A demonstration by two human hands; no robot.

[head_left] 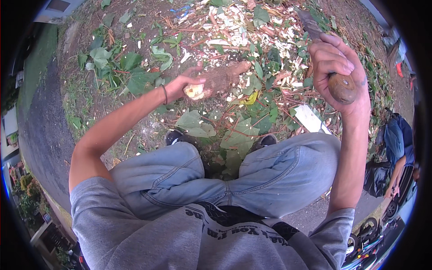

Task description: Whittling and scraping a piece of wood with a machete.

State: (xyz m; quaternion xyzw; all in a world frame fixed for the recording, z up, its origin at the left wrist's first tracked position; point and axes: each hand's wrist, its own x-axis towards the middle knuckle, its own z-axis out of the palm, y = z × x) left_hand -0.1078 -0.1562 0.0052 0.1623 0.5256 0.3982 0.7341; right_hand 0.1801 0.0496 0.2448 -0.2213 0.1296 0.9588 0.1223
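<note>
My left hand [186, 81] grips the near end of a thick, rough brown piece [222, 76] with a pale cut face; I cannot tell if it is wood or root. It lies slanted over the littered ground, its narrower end pointing away to the right. Raised at the right, my right hand [333, 67] is wrapped round the wooden handle of a machete [310, 24]. The dark blade points up and away, well apart from the brown piece, and its tip runs close to the picture's rim. Pale chips [281, 36] are strewn beyond the piece.
Broad green leaves [135, 72] and thin reddish stalks cover the soil. A flat white piece [312, 118] lies by my right knee [306, 153]. My shoes [173, 136] are close below the piece. At the far right another person [396, 144] bends beside a black bag [377, 177].
</note>
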